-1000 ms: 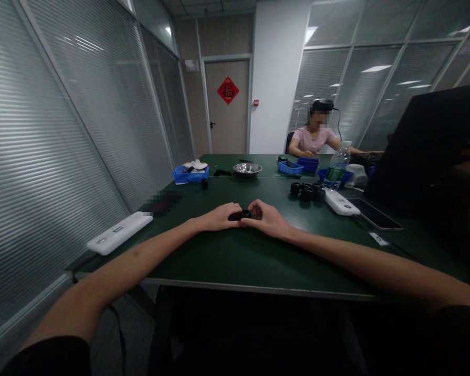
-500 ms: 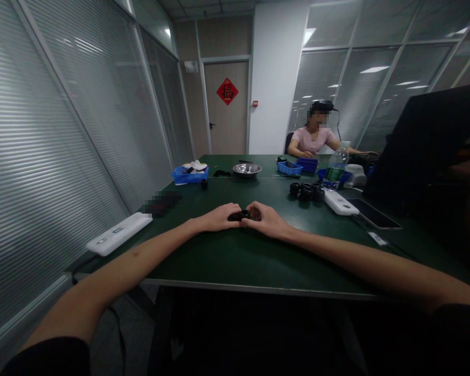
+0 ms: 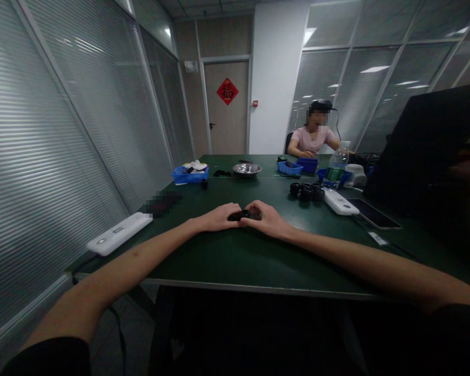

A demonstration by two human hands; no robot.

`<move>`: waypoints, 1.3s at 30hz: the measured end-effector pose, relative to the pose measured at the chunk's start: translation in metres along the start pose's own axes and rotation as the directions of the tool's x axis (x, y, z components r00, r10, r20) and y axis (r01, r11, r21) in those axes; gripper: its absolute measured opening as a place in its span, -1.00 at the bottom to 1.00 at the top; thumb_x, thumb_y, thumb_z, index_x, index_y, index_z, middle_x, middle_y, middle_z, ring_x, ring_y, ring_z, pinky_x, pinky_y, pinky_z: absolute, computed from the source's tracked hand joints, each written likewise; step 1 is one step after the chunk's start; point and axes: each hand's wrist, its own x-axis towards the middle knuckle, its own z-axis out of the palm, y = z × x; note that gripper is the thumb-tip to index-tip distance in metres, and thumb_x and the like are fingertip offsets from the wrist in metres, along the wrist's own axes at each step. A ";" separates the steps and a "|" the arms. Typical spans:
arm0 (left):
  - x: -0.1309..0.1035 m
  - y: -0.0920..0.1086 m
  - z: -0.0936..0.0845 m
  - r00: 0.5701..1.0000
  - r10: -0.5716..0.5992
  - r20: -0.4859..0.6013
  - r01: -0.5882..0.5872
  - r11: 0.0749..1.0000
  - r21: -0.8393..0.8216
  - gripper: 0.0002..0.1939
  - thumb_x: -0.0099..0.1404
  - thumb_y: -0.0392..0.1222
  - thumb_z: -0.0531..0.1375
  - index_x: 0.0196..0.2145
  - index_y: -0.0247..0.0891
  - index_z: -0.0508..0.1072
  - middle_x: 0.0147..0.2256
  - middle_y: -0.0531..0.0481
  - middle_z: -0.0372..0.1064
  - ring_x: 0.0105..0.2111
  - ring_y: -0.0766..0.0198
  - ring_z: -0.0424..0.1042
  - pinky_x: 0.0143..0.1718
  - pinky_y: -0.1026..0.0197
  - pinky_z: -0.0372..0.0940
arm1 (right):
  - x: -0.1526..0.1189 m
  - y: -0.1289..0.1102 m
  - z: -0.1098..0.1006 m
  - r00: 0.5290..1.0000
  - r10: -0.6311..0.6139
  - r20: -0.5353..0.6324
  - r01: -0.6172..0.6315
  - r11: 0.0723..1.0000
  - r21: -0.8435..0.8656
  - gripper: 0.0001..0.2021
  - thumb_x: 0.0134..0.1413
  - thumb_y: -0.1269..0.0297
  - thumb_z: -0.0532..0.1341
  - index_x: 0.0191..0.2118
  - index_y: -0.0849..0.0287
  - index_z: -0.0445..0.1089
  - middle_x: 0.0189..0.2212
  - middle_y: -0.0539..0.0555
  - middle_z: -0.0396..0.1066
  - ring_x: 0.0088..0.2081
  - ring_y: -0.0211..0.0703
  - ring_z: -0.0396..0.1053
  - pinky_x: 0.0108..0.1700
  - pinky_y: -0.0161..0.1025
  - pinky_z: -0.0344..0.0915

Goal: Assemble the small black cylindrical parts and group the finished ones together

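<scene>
A small black round part [image 3: 245,213], with a ring-like top, is between my two hands just above or on the green table; its lower portion is hidden by fingers. My left hand [image 3: 220,218] curls round it from the left, thumb in front and fingers behind. From the right, my right hand [image 3: 268,220] pinches at the same part with bent fingers and thumb. Several similar black round parts [image 3: 306,192] stand in a cluster to the right, and a single black part [image 3: 204,184] stands farther off to the left.
A metal bowl [image 3: 247,169] sits beyond my hands, with a blue basket [image 3: 190,177] to its left and smaller blue trays [image 3: 290,168] to its right. Right of me are a water bottle [image 3: 336,169], white power bank [image 3: 340,203] and phone [image 3: 376,214]. A person [image 3: 313,138] sits across.
My right hand has shifted very slightly, its fingers lifting a touch around the black part. My left hand stays in place.
</scene>
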 end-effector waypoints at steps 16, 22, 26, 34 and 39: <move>-0.001 0.003 -0.002 1.000 0.006 0.005 -0.006 1.000 0.006 -0.58 0.44 0.20 0.14 -0.12 -0.26 0.39 -0.16 -0.08 0.34 -0.16 0.14 0.32 -0.15 0.14 0.21 | 0.000 0.000 0.001 1.000 -0.017 -0.013 0.017 1.000 -0.013 -0.63 0.14 -0.01 0.36 -0.11 0.16 0.39 -0.24 0.04 0.41 -0.26 -0.14 0.35 -0.26 -0.20 0.27; -0.001 0.005 -0.002 1.000 -0.003 0.004 0.003 1.000 -0.004 -0.58 0.44 0.20 0.14 -0.12 -0.25 0.39 -0.16 -0.07 0.34 -0.16 0.14 0.32 -0.16 0.15 0.21 | -0.001 -0.002 -0.001 1.000 -0.014 0.011 0.014 1.000 -0.017 -0.72 0.19 0.08 0.32 -0.12 0.16 0.39 -0.26 0.05 0.42 -0.28 -0.14 0.35 -0.25 -0.20 0.27; 0.000 0.004 -0.001 1.000 -0.006 0.004 0.006 1.000 -0.004 -0.59 0.43 0.19 0.15 -0.13 -0.26 0.38 -0.17 -0.07 0.34 -0.17 0.14 0.32 -0.16 0.14 0.20 | -0.001 -0.005 -0.002 0.998 -0.050 0.024 0.051 0.998 -0.024 -0.76 0.22 0.18 0.28 -0.05 0.17 0.41 -0.21 0.07 0.42 -0.24 -0.14 0.36 -0.20 -0.19 0.29; 0.000 0.000 0.000 1.000 0.018 0.003 -0.018 1.000 0.004 -0.59 0.43 0.19 0.16 -0.13 -0.26 0.39 -0.16 -0.07 0.34 -0.16 0.15 0.32 -0.15 0.15 0.20 | 0.001 0.003 0.001 1.000 -0.014 -0.012 0.014 0.999 -0.029 -0.66 0.17 0.00 0.34 -0.14 0.17 0.40 -0.27 0.04 0.41 -0.28 -0.14 0.34 -0.26 -0.20 0.26; 0.000 0.002 -0.001 1.000 0.011 0.011 -0.011 1.000 0.005 -0.59 0.44 0.18 0.15 -0.10 -0.26 0.40 -0.15 -0.08 0.34 -0.14 0.14 0.32 -0.13 0.14 0.21 | -0.001 0.001 -0.001 0.999 -0.044 0.020 0.044 0.999 -0.026 -0.71 0.21 0.09 0.31 -0.09 0.17 0.42 -0.24 0.05 0.42 -0.27 -0.15 0.36 -0.24 -0.20 0.28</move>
